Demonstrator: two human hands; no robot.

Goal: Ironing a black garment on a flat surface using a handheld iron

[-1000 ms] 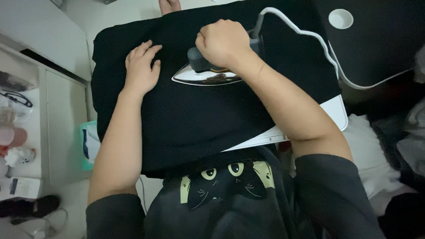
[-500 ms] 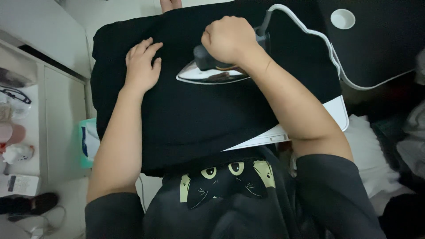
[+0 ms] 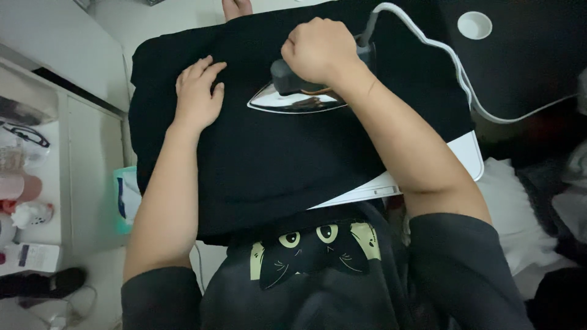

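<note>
The iron [image 3: 298, 96] is enclosed at its handle by the grip of the right hand [image 3: 319, 50], fingers wrapped tightly. It stands flat on the black garment [image 3: 275, 159], its long axis across the garment, tip directed toward the left hand [image 3: 197, 95], which is pressed flat just beside it, fingers apart. Since the earlier frame, the iron has been shifted slightly away from the left hand.

A single head-worn camera looks steeply down over the wearer's chest, close to the work. The white ironing board [image 3: 469, 156], draped with black fabric [image 3: 275, 165], fills the centre. The left hand [image 3: 197, 95] enters from 7 o'clock, the right hand [image 3: 318, 49] from 4 o'clock. White shelving [image 3: 79, 159] runs along 9 o'clock. No second view overlaps.
</note>
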